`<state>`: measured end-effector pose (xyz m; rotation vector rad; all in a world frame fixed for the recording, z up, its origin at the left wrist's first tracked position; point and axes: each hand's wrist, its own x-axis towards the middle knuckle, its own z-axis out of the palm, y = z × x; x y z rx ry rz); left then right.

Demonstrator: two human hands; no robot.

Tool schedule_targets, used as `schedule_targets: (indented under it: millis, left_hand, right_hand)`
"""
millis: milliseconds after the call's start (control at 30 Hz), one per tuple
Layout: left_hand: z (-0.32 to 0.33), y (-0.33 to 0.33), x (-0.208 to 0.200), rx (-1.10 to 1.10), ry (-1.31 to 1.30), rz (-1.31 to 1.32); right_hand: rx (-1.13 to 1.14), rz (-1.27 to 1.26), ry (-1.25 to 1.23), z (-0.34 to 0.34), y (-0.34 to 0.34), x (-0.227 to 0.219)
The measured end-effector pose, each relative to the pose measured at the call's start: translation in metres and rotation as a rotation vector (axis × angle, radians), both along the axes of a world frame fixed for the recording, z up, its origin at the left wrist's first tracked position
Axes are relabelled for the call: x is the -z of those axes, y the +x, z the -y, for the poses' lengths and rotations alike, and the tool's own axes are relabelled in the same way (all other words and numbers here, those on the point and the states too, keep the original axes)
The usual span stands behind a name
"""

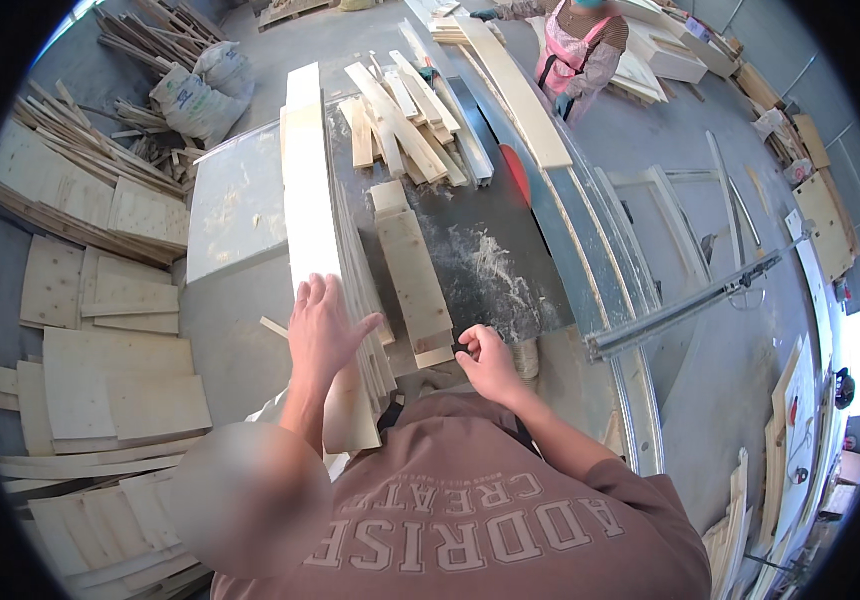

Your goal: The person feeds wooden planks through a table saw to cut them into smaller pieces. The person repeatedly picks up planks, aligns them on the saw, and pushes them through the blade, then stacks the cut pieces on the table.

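Left hand (325, 325) palm down on the top of the long pale boards (308, 180), fingers spread forward, thumb set apart toward the right; it rests on the wood rather than clamping it. The boards lie lengthwise ahead of the person, near end close to the shirt (510, 500), several edges fanned out along the right side.

Right hand (490, 362) half curled just beside the near end of the short boards (415, 270), fingers gathered close. Cannot tell whether it pinches anything or touches that wood.

Short boards lie on the dark table (540, 290), ends uneven. Sawdust (495, 265) to their right; loose offcuts (405, 125) heaped beyond. A red piece (516, 175) stands at the table's far right; a co-worker (570, 65) in a pink apron farther off.

Handling, by judgement: the left palm does best flat, pressing evenly, so the top board does not slide over those below. Fanned edges want squaring before any grip on several at once. Long lengths probably swing at the far end; slow turns, clear of the offcuts. Fingertips off raw edges: splinters likely.
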<state>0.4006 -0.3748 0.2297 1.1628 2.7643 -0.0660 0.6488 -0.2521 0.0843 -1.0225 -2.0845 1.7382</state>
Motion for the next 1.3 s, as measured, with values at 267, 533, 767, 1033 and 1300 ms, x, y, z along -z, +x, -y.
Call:
schedule_targets:
  millis: [267,533,767,1033,1300]
  left_hand:
    - [0.004,0.017,-0.008,0.026,-0.076,-0.017]
    - [0.007,0.034,-0.019,-0.014,-0.131,0.018]
    - [0.021,0.043,-0.013,0.009,-0.068,0.029]
    - [0.03,0.052,-0.012,0.01,-0.097,0.032]
    - [0.031,0.055,-0.008,0.023,-0.107,0.019]
  right_hand:
    - [-0.01,0.081,-0.059,0.021,0.028,-0.01]
    - [-0.05,0.06,-0.064,0.038,0.039,-0.008]
    - [-0.052,0.054,-0.053,0.05,0.053,-0.002]
    - [-0.054,0.047,-0.084,0.062,0.066,-0.001]
    - [-0.072,0.054,-0.09,0.064,0.073,0.003]
